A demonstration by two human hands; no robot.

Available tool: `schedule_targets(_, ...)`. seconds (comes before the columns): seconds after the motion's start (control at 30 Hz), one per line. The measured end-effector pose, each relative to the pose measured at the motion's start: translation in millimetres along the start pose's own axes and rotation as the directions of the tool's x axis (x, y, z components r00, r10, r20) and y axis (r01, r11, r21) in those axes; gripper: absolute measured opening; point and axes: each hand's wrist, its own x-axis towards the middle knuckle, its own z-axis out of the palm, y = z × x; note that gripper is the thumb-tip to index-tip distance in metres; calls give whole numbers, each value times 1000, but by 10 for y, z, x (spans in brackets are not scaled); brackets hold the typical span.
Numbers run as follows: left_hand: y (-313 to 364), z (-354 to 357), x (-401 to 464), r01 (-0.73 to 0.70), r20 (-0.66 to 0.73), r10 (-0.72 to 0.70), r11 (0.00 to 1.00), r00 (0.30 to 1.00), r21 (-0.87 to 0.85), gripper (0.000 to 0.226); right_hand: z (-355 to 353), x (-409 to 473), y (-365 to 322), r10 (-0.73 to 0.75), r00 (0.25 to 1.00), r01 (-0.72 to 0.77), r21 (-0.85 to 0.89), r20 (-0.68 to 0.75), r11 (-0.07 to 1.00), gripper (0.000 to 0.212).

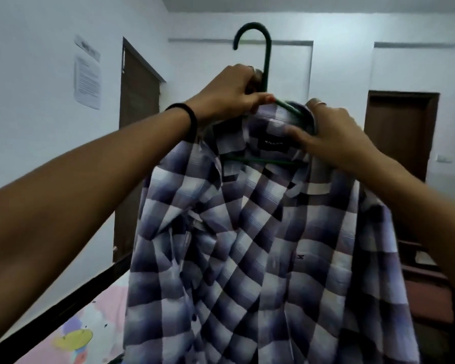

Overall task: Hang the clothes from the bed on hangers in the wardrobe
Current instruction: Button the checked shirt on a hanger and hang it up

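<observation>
Hiding the green hanger's (265, 64) shoulders, the checked shirt (247, 245) hangs.

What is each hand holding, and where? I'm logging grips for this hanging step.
The left hand grips the green hanger at the base of its hook. The right hand pinches the checked shirt at the collar.

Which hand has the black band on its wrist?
The left hand, pinching the green hanger by its neck. The right hand, gripping the checked shirt collar, has none.
</observation>
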Motion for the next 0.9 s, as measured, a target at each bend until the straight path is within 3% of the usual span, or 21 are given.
schedule_targets(0.1, -25, -156, 160, 35, -2, -35, 999, 999, -14, 30, -123, 304, -2, -24, 998, 30, 96, -60, 995, 27)
schedule_targets(0.2, -75, -147, 185, 90, -17, -92, 989, 996, -115, 32, -188, 418, 2, -34, 996, 36, 23, -81, 999, 26)
schedule_targets(0.27, -84, -26, 148, 147, -139, -159, 985, 977, -90, 27, -159, 425, 28, -22, 993, 15, -62, -114, 998, 25)
schedule_targets(0.33, -27, 153, -12, 242, -340, -217, 970, 915, 33, 29, -128, 404, 104, 5, 990, -25, -139, -140, 990, 25)
schedule_targets(0.4, 86, 346, -297, 259, -493, -166, 957, 854, 127, 36, -162, 396, 216, 59, 982, -90, -174, -179, 981, 27)
schedule_targets(0.47, 200, 539, -620, 229, -548, -86, 953, 832, 198, 33, -277, 444, 310, 106, 969, -151, -196, -221, 969, 29)
schedule_targets(0.5, 214, 648, -742, 239, -499, -112, 950, 860, 200, 31, -365, 493, 338, 109, 962, -165, -211, -252, 963, 29)
schedule_targets(0.57, 202, 840, -899, 360, -310, -295, 915, 904, 180, 46, -592, 631, 366, 95, 940, -186, -256, -329, 949, 31)
schedule_targets(0.67, 54, 1029, -931, 521, -158, -504, 847, 849, 105, 61, -925, 830, 370, 68, 892, -228, -317, -446, 921, 36)
schedule_targets(0.73, 31, 1072, -834, 565, -97, -558, 821, 824, 83, 67, -1081, 947, 365, 55, 882, -246, -359, -467, 900, 38)
schedule_targets(0.8, 132, 1080, -679, 567, -71, -562, 820, 824, 86, 67, -1191, 1043, 321, 26, 898, -233, -426, -438, 874, 37)
schedule_targets(0.9, 276, 908, -447, 526, -262, -498, 849, 827, 46, 57, -1302, 1114, 234, -40, 900, -194, -482, -434, 854, 37)
